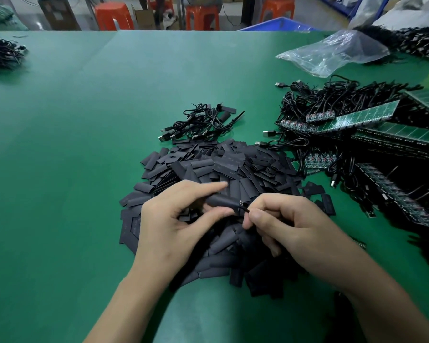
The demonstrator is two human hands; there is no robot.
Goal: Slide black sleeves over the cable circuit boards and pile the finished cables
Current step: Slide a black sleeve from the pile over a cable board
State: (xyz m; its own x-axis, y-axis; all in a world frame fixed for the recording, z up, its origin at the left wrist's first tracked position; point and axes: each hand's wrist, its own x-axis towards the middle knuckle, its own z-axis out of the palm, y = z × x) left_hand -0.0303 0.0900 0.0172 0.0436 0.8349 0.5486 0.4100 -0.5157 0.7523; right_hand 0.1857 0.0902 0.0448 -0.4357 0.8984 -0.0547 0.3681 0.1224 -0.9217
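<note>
Two bare forearms are reaching in from the bottom edge over the green counter (84, 120), meeting above a heap of loose black sleeves (221, 164). The left hand (174, 219) is pinching one sleeve (222, 203) between thumb and curled fingers, with the forefinger lying straight along its top; this grip is closing on the tube alone. The right hand (290, 224) is pinching the cable end (243, 206) between thumb and forefinger, the other fingers curling under. The small circuit board there seems to be sitting right at the sleeve's mouth, though I cannot tell how far in it is. By my reading, the sliding step is under way and not yet finished. The next move is calling for a straight push along the tube while the left grip is steadying it without flattening the opening, then a reach to the small pile of finished cables (203, 122) lying just beyond the heap. Off to the right, unsleeved cables (332, 102) are lying tangled beside green board panels (364, 115).
</note>
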